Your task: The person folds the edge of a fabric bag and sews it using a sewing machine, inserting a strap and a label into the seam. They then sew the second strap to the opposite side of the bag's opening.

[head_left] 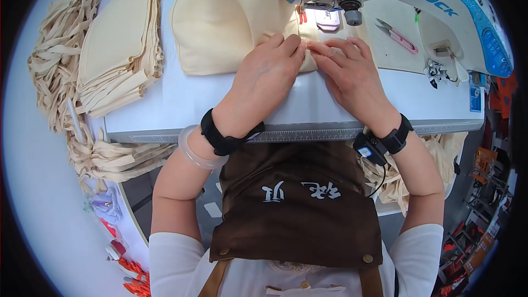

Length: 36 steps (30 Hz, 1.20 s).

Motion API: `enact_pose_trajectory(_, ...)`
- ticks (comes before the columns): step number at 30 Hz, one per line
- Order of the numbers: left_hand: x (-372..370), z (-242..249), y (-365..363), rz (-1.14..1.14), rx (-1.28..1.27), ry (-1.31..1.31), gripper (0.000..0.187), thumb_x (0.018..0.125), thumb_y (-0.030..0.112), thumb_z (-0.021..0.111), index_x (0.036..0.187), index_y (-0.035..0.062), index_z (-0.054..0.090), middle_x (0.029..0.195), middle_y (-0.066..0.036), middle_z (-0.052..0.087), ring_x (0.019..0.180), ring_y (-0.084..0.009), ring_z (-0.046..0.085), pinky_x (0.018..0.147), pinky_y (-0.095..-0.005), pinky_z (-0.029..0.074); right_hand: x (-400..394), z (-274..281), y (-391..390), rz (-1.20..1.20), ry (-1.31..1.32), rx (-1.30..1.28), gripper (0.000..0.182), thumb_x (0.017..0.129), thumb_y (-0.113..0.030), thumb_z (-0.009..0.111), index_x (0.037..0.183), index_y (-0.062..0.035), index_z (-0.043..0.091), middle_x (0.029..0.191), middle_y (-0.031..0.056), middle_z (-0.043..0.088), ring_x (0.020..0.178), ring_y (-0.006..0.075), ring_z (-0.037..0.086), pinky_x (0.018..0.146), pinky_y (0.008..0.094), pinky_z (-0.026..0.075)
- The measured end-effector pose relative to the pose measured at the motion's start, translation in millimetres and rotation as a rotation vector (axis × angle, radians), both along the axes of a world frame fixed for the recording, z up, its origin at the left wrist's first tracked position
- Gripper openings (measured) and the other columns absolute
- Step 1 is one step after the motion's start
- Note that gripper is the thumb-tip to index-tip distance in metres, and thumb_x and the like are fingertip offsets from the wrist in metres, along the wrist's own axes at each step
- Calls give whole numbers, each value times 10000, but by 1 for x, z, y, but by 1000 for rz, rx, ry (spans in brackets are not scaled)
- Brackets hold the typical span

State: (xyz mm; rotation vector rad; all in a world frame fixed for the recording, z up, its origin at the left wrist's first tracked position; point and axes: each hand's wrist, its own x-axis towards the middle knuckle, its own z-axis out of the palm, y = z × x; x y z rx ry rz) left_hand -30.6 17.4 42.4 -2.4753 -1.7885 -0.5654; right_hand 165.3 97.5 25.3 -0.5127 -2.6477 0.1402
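A cream cloth piece (214,27), apparently a bag, lies on the sewing machine table, partly bunched under the machine head. My left hand (267,74) rests on its right part, fingers bent and pinching the cloth near the front edge. Close beside it, my right hand (352,74) has thumb and forefinger together at the same edge, the other fingers curled loosely. Both sets of fingertips meet just in front of the lit needle area of the sewing machine (440,8). The exact fold between the fingers is hidden.
Pink-handled thread snips (404,38) lie right of the needle. Stacked cream panels (118,38) and a heap of cloth straps (60,55) are at the left. A ruler strip (308,133) runs along the table's front edge. More cream cloth (448,151) hangs below, right.
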Motion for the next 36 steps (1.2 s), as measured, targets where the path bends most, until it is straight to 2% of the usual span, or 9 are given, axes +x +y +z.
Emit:
enact_pose_trajectory(5,-3,1,9,5,-18,8,271,761,11,607,1026,-38,634,986,-111,610,949,-279,607,781,-379,542,-4,-1,5,-23,12,28,437,768,-10,671,1201,-60,636,1284,0,626,1162,227,565,993,412,403)
enact_pose_trajectory(11,-9,-2,16,-3,5,-10,267,773,4,603,1036,-38,626,998,-123,611,973,-291,609,801,-390,540,-8,0,11,-27,15,13,392,803,-28,659,1192,-69,640,1272,-5,639,1151,234,563,968,411,405)
enact_pose_trajectory(22,-9,-7,12,20,32,-56,271,803,11,582,1066,-41,617,1009,-119,611,996,-289,607,832,-378,538,-10,-5,21,0,19,30,405,801,-31,657,1204,-62,644,1303,14,629,1195,246,548,1020,422,396)
enact_pose_trajectory(25,-8,-2,9,71,-116,-95,386,821,-10,562,1204,-26,599,1209,-132,588,1104,-317,587,908,-399,515,-10,-6,21,20,35,-7,418,793,-16,658,1209,-44,639,1301,34,613,1209,248,542,1005,412,405)
enact_pose_trajectory(28,-10,-4,4,21,-72,-129,413,839,-11,543,1249,-42,583,1280,-148,571,1135,-319,581,951,-388,505,-10,-5,21,34,51,-60,433,785,2,659,1216,-30,635,1293,50,598,1229,248,535,984,401,417)
enact_pose_trajectory(36,-6,-2,-4,37,-107,-138,424,853,-33,537,1276,-60,568,1336,-184,559,1228,-331,550,1022,-383,477,-11,-8,20,23,83,-64,446,759,28,656,1202,-25,647,1277,26,603,1241,231,542,954,388,430)
